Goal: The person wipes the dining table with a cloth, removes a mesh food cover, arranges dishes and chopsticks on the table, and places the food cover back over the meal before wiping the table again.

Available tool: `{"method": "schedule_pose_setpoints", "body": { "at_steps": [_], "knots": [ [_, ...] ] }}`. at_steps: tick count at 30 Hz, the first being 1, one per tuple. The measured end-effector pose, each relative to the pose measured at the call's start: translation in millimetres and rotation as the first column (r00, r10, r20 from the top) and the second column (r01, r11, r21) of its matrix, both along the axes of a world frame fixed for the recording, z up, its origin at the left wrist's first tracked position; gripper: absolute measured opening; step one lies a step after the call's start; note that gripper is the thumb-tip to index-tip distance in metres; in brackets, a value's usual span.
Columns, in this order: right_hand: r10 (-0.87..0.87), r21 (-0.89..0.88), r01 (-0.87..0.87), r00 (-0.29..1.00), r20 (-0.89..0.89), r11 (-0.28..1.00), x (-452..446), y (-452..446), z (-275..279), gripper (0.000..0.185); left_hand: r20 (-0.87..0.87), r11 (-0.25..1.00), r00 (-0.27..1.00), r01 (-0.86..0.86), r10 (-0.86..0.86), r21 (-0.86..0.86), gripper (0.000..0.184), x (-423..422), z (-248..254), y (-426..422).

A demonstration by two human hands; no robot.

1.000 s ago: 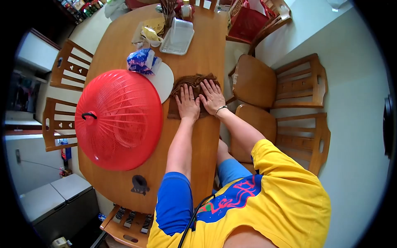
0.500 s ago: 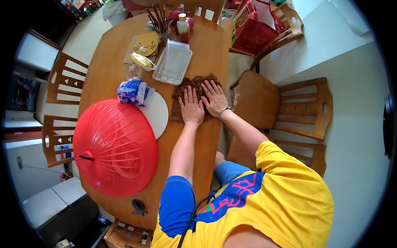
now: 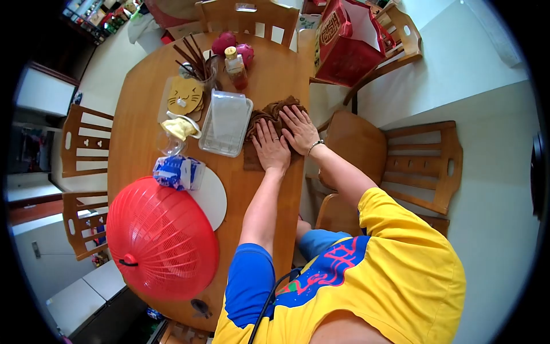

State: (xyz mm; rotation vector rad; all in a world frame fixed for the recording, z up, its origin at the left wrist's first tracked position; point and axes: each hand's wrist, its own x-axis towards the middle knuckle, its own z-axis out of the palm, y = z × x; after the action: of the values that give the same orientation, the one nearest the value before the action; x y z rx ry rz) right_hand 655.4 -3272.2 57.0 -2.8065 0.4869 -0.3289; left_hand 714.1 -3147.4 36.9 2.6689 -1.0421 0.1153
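My left hand (image 3: 271,148) lies flat on a brown cloth (image 3: 272,111), palm down with fingers stretched out. Beside it, my right hand (image 3: 300,131) presses on the same cloth, its fingers also straight and spread. The cloth is bunched into folds at the fingertips and lies flatter under the palms, near the right edge of the wooden table (image 3: 235,186). Just left of the cloth is a clear plastic container (image 3: 224,127). Neither hand has its fingers wrapped round anything.
A red mesh food cover (image 3: 163,241), a blue-white packet (image 3: 177,173) and a white round board (image 3: 213,203) are at left. Farther up stand a glass bottle (image 3: 235,69), chopsticks (image 3: 197,62) and dragon fruit (image 3: 224,42). Chairs (image 3: 358,143) line the right side.
Both hands and the cloth have slid farther along the table, and are now alongside the clear container. The camera view has shifted, so the table items appear lower.
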Motion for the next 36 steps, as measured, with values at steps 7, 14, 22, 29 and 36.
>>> {"method": "schedule_pose_setpoints", "body": {
  "at_steps": [7,14,22,29,36],
  "knots": [
    [0.023,-0.028,-0.024,0.999,-0.029,0.999,27,-51,-2,0.058,0.002,0.999,0.999,-0.036,0.036,-0.004,0.063,18,2,-52],
    [0.012,-0.034,-0.012,1.000,-0.005,0.999,59,-100,-9,0.057,0.026,0.998,0.998,-0.055,0.056,-0.033,0.062,47,-3,-106],
    [-0.005,-0.060,0.004,1.000,-0.028,0.998,97,-152,-17,0.058,0.043,0.994,0.998,-0.046,0.051,-0.100,0.061,86,-9,-157],
    [-0.025,-0.082,0.023,1.000,-0.019,0.996,124,-181,-23,0.059,0.064,0.996,0.998,-0.009,0.015,-0.089,0.061,117,-16,-185],
    [-0.069,-0.124,0.063,0.996,-0.047,0.990,150,-202,-31,0.059,0.063,0.997,0.998,-0.006,0.011,-0.083,0.061,142,-23,-209]
  ]
}}
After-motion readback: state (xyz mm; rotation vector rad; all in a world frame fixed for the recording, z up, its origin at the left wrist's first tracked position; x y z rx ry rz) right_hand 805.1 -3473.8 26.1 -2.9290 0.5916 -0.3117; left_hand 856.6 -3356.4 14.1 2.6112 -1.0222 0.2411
